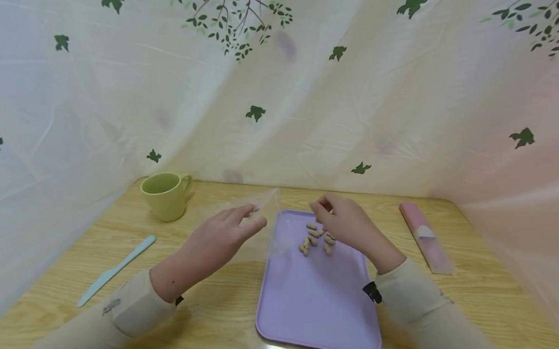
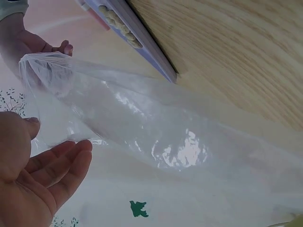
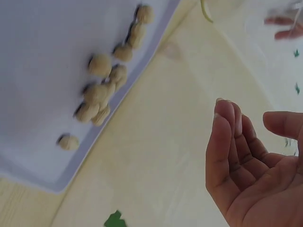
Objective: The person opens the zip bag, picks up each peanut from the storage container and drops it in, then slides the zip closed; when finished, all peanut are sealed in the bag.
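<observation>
A clear plastic bag (image 2: pixel 142 118) hangs loosely from my left hand (image 1: pixel 214 239), its rim at the curled fingers. In the left wrist view the thumb and fingertips stand apart, with the film between and behind them. My right hand (image 1: pixel 347 220) is above the far right part of a purple tray (image 1: pixel 319 299). Its fingers are loosely bent, the thumb is apart from them in the right wrist view, and nothing shows between them. Several unshelled peanuts (image 1: pixel 313 241) lie below it near the tray's far end.
A yellow-green mug (image 1: pixel 164 198) stands at the back left of the wooden table (image 1: pixel 210 305). Nearer on that side lies a light blue knife (image 1: pixel 114 271). To the tray's right is a pink case (image 1: pixel 425 236). A leaf-patterned curtain (image 1: pixel 281 133) surrounds the table.
</observation>
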Demonstrator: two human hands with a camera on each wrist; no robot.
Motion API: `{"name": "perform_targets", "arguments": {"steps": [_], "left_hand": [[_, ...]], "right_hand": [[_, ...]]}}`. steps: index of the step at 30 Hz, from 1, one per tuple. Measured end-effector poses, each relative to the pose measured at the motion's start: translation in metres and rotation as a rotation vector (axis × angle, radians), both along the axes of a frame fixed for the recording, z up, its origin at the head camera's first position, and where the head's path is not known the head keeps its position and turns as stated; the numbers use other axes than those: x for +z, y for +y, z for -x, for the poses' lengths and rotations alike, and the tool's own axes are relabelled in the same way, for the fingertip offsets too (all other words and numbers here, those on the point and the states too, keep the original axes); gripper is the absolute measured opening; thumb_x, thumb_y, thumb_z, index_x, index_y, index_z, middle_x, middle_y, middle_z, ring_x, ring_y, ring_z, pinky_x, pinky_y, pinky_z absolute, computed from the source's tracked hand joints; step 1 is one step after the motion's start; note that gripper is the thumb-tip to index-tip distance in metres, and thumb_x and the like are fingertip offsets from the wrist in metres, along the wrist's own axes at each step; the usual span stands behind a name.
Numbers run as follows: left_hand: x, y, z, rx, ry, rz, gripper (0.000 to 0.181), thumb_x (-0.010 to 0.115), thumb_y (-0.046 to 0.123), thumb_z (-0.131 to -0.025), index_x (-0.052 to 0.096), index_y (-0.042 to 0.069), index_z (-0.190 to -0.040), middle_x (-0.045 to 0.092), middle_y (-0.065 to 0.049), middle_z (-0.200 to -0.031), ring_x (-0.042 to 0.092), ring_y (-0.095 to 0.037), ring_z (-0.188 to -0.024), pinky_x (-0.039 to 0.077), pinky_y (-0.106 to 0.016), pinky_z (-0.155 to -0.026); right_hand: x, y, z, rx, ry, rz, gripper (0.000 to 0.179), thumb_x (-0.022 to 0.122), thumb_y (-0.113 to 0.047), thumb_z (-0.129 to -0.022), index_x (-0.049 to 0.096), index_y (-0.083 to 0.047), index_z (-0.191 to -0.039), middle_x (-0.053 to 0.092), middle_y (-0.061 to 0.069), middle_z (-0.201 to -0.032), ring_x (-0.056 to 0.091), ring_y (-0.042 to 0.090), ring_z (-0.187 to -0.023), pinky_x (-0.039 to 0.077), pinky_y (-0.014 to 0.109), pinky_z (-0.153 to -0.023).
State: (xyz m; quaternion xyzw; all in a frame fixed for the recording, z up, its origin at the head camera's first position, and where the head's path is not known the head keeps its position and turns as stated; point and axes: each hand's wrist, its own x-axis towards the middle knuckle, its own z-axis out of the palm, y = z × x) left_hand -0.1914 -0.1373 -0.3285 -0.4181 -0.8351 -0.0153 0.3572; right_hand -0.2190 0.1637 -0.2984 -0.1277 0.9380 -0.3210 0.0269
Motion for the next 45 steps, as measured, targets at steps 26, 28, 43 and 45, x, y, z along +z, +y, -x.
{"name": "perform_targets", "arguments": {"steps": [26,28,43,45], "left_hand": [[-0.003,0.000,-0.002,-0.012,-0.064,-0.023,0.042,0.073,-0.011,-0.092,0.063,0.013,-0.125,0.068,-0.019,-0.135,0.080,-0.024,-0.095,0.065,-0.036,-0.069],[-0.004,0.000,-0.003,-0.013,-0.065,-0.025,0.041,0.072,-0.011,-0.092,0.063,0.013,-0.125,0.068,-0.020,-0.135,0.080,-0.024,-0.095,0.065,-0.036,-0.069],[-0.004,0.000,-0.005,0.007,-0.096,-0.006,0.043,0.070,-0.011,-0.094,0.062,0.014,-0.127,0.068,-0.018,-0.138,0.080,-0.024,-0.098,0.066,-0.037,-0.070],[-0.004,0.000,-0.005,0.006,-0.096,-0.007,0.043,0.070,-0.011,-0.094,0.062,0.014,-0.127,0.068,-0.018,-0.138,0.080,-0.023,-0.099,0.066,-0.037,-0.069]], "right_hand": [[-0.039,0.065,0.054,-0.067,-0.258,-0.077,0.032,0.067,-0.012,-0.099,0.062,0.009,-0.123,0.074,0.014,-0.096,0.073,0.016,-0.078,0.060,0.030,-0.073],[-0.041,0.065,0.054,-0.057,-0.273,-0.086,0.029,0.068,-0.012,-0.098,0.064,0.008,-0.120,0.072,0.012,-0.092,0.072,0.016,-0.078,0.060,0.030,-0.072],[-0.047,0.062,0.059,0.004,-0.356,-0.094,0.010,0.071,-0.007,-0.094,0.074,0.003,-0.094,0.071,0.006,-0.076,0.071,0.011,-0.066,0.062,0.027,-0.066],[-0.047,0.062,0.059,0.010,-0.363,-0.095,0.010,0.070,-0.007,-0.094,0.074,0.003,-0.094,0.071,0.005,-0.077,0.071,0.011,-0.067,0.062,0.027,-0.067]]}}
